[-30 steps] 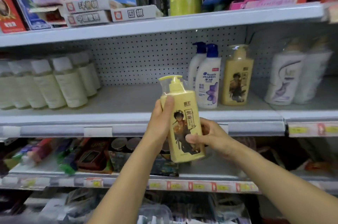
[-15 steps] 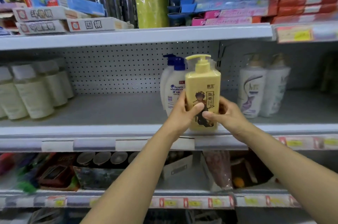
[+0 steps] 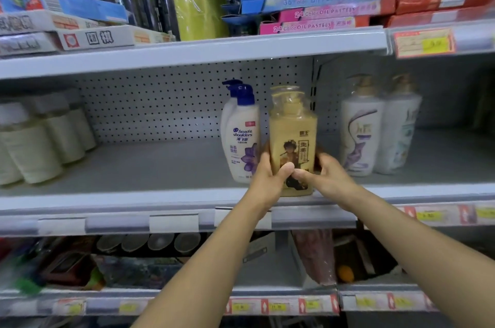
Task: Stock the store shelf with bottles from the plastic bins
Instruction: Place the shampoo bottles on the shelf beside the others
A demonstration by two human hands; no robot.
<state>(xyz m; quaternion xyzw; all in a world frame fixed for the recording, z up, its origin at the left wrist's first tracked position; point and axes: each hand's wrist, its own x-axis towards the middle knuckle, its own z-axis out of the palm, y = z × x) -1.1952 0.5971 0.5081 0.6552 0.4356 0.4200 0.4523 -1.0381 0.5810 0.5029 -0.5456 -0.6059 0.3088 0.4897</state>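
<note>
Two bare hands hold a yellow pump bottle [image 3: 293,134] upright at the front of a grey store shelf [image 3: 134,175]. The left hand [image 3: 269,179] and right hand [image 3: 330,179] curl their fingers round its lower sides, thumbs on the label. A Head & Shoulders bottle [image 3: 241,140] stands just beside it on the left; white pump bottles [image 3: 361,134] stand near it on the right.

Rear yellow bottle [image 3: 284,93] mostly behind front yellow bottle [image 3: 293,140]; blurry price labels [image 3: 424,42]
</note>
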